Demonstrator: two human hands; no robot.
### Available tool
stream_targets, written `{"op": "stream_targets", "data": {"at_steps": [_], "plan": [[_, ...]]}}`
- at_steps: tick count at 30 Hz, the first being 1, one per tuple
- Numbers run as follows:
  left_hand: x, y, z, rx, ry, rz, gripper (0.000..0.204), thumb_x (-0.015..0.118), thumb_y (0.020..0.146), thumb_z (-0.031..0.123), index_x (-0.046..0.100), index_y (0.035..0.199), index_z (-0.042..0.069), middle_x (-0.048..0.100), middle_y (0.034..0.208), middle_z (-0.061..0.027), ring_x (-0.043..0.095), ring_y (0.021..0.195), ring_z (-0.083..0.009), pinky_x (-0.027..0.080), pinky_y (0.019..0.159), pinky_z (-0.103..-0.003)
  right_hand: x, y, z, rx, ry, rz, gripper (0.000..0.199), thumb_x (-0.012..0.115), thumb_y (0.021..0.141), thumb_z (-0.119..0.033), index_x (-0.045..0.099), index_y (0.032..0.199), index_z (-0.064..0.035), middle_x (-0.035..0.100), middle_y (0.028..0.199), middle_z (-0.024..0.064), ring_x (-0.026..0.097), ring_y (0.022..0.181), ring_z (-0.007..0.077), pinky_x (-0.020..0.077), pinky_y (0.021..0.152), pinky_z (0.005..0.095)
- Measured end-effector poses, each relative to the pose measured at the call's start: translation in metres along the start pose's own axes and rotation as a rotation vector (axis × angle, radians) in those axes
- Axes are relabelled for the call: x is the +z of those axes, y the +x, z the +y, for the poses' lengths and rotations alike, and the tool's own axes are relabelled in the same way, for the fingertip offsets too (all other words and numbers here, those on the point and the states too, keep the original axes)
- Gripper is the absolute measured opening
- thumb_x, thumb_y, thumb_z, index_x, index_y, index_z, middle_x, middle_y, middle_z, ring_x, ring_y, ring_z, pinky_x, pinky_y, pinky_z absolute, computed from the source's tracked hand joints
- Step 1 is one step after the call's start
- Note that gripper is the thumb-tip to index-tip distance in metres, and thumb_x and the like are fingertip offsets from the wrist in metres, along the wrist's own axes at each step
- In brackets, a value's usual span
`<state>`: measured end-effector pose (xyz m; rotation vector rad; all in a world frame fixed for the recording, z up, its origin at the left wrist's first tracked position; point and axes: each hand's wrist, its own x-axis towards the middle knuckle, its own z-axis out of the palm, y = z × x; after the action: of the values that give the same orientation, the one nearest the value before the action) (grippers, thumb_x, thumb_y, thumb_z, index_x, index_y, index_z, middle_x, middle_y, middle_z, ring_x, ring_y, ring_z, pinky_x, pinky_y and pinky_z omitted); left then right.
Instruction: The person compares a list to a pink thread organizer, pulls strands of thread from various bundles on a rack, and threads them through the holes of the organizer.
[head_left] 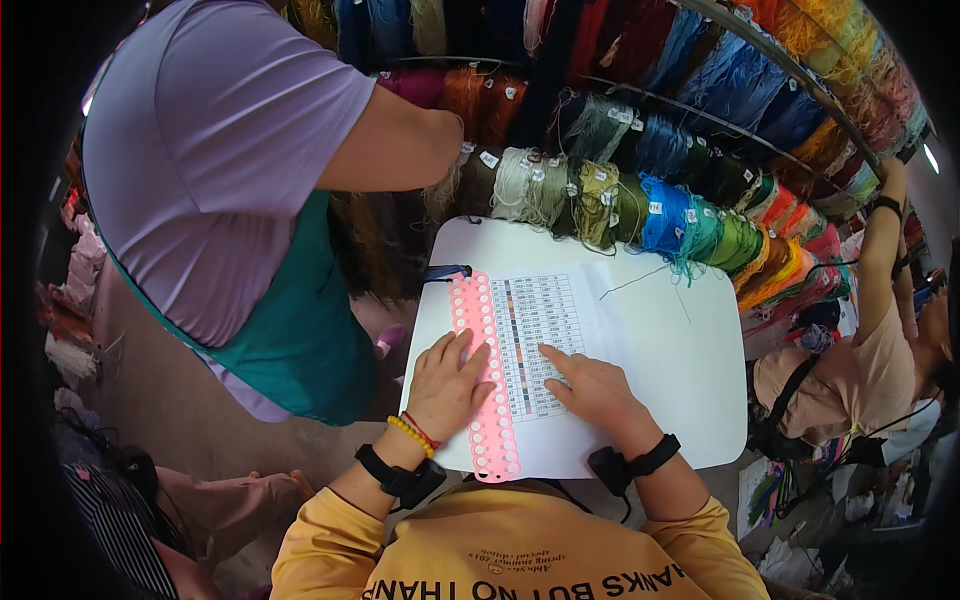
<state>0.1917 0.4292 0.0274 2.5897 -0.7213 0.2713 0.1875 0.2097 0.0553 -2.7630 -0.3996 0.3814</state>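
Note:
My left hand [450,385] lies flat with its fingers spread over a long pink strip [486,440] that has two rows of round white spots or holes and scalloped edges. The strip lies along the left side of a printed paper sheet [600,300], which carries a table with a column of small colour swatches. My right hand [595,390] rests on the sheet, index finger stretched out to a row of the table and thumb apart. Nothing is held in it. A dark blue bundle, perhaps thread [447,272], sits at the strip's far end.
The sheet lies on a white table [690,400]. Beyond it hang racks of coloured thread skeins [665,215] with small white tags. A person in a purple shirt and green apron [260,330] stands close at the left. Another person [850,380] reaches up to the rack at the right.

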Motion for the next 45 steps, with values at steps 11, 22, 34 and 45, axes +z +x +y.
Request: {"op": "stream_targets", "data": {"at_steps": [11,22,34,45], "plan": [[0.001,-0.002,-0.002,-0.002,0.003,-0.013,0.045,0.062,0.07,0.025,0.051,0.11,0.006,0.043,0.116,-0.0166,0.038,0.109,-0.0314,0.031,0.089,-0.04,0.006,0.003,0.003,-0.01,0.034,0.054,0.044,0.05,0.079,-0.028,0.04,0.121,-0.0168,0.059,0.08,0.0101,0.057,0.075,0.0259,0.0449,0.064,0.0367],[0.001,-0.002,-0.002,0.018,0.006,-0.022,0.046,0.062,0.071,0.026,0.051,0.11,0.006,0.043,0.117,-0.0156,0.038,0.11,-0.0304,0.03,0.089,-0.039,0.0,0.003,-0.002,0.017,0.016,-0.015,0.042,0.048,0.08,-0.028,0.04,0.121,-0.0189,0.059,0.084,0.011,0.057,0.077,0.0272,0.0443,0.066,0.0362],[-0.009,-0.009,-0.011,-0.014,-0.269,0.002,0.045,0.062,0.071,0.021,0.05,0.111,0.005,0.043,0.118,-0.0179,0.041,0.107,-0.0333,0.033,0.091,-0.039,0.002,0.006,0.001,0.026,0.037,-0.027,0.042,0.047,0.08,-0.03,0.041,0.121,-0.0209,0.06,0.092,0.0131,0.057,0.084,0.0285,0.0446,0.07,0.0385],[-0.074,-0.117,-0.019,-0.361,-0.264,0.177,0.031,0.059,0.072,0.011,0.054,0.101,0.002,0.054,0.102,-0.014,0.051,0.094,-0.0304,0.041,0.081,-0.034,-0.008,0.007,-0.004,0.031,-0.015,-0.089,0.044,0.048,0.08,-0.031,0.041,0.121,-0.0189,0.061,0.087,0.0143,0.057,0.08,0.0301,0.0447,0.068,0.0394]]}}
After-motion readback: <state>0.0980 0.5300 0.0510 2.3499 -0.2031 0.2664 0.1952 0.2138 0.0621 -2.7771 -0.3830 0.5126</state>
